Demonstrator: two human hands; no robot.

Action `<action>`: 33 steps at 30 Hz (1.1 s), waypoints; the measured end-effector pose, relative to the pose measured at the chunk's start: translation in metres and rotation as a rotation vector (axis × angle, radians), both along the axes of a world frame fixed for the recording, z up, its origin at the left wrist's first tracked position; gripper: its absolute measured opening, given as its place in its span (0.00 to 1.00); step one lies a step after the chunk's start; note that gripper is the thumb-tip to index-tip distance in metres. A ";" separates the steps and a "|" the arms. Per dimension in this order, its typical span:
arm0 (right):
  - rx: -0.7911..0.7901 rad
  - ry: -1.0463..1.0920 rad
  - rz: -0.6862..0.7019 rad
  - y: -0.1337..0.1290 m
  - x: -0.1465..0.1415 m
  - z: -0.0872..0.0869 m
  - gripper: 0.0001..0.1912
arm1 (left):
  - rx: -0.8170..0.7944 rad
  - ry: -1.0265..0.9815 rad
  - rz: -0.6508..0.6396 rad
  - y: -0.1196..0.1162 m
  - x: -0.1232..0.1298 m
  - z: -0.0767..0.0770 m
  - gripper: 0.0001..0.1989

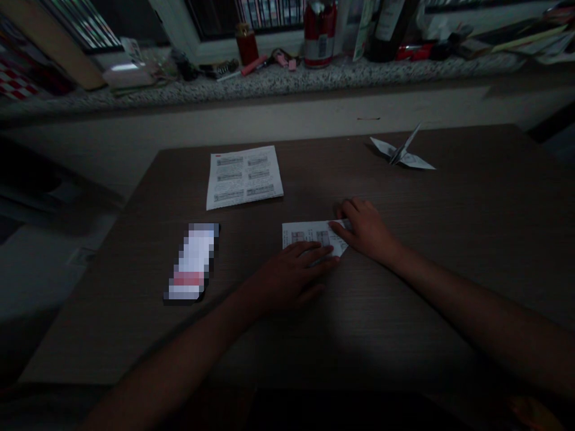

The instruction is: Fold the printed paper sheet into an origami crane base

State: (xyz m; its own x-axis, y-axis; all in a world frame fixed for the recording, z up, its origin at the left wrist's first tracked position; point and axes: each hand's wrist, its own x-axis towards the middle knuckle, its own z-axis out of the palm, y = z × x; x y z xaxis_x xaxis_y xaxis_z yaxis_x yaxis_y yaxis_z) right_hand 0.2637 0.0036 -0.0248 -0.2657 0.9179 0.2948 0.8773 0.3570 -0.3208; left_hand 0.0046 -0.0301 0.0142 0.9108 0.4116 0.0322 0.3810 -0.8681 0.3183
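- Resting the left hand (pixel 294 278) open, palm down, fingers slightly spread, across the near edge of the small printed paper (pixel 305 230).
- Bending the fingers of the right hand (pixel 366 227) by the far right corner, laying the thumb on top; pinching or just pressing, impossible to tell.
- Lying flat on the dark worktop (pixel 135 239) right under both hands, showing a straight far edge and slanting in at the right end: that small printed paper.
- Lying beyond and to the left, near the far edge: a larger printed sheet (pixel 245 178).
- Lying left of the left hand, screen up and glowing: a phone (pixel 193 263).
- Standing out far right, spreading pointed wings: a folded paper crane (pixel 399 155).
- Running behind everything: a speckled sill (pixel 269 82), holding a red can (pixel 320 36), a small red bottle (pixel 247 46) and a dark bottle (pixel 386 36).
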 end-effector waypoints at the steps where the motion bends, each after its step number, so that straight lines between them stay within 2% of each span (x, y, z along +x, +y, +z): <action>1: -0.005 0.006 0.004 0.000 0.001 0.000 0.12 | -0.002 -0.003 0.003 0.000 0.000 0.000 0.27; 5: -0.012 0.110 0.044 0.000 0.004 0.002 0.11 | -0.014 -0.006 0.011 0.000 0.001 0.000 0.27; 11: -0.112 0.366 0.178 -0.002 0.022 0.014 0.12 | -0.093 0.001 0.081 0.003 -0.001 0.003 0.35; 15: -0.173 0.375 0.348 -0.008 0.045 0.023 0.11 | -0.066 0.017 0.061 0.003 -0.003 0.001 0.29; 19: -0.116 0.296 0.526 -0.022 0.064 0.028 0.09 | -0.059 0.002 0.042 0.005 -0.005 -0.001 0.29; 21: -0.130 0.249 0.576 -0.029 0.069 0.028 0.11 | -0.061 -0.011 0.030 0.006 -0.006 -0.002 0.29; 27: -0.148 0.181 0.554 -0.043 0.076 0.020 0.21 | -0.050 -0.042 -0.006 0.010 -0.009 -0.003 0.26; 30: -0.174 0.200 0.537 -0.045 0.076 0.021 0.21 | -0.044 -0.029 -0.017 0.010 -0.010 -0.002 0.24; 33: -0.188 0.239 0.481 -0.045 0.072 0.025 0.16 | -0.046 -0.033 -0.029 0.011 -0.009 -0.001 0.23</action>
State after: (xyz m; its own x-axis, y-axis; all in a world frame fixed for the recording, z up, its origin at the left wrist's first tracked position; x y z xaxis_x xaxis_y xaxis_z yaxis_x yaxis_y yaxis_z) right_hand 0.3353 -0.0418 0.0003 -0.6125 0.7527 0.2414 0.5255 0.6159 -0.5870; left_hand -0.0048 -0.0194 0.0131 0.9212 0.3866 0.0443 0.3442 -0.8626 0.3706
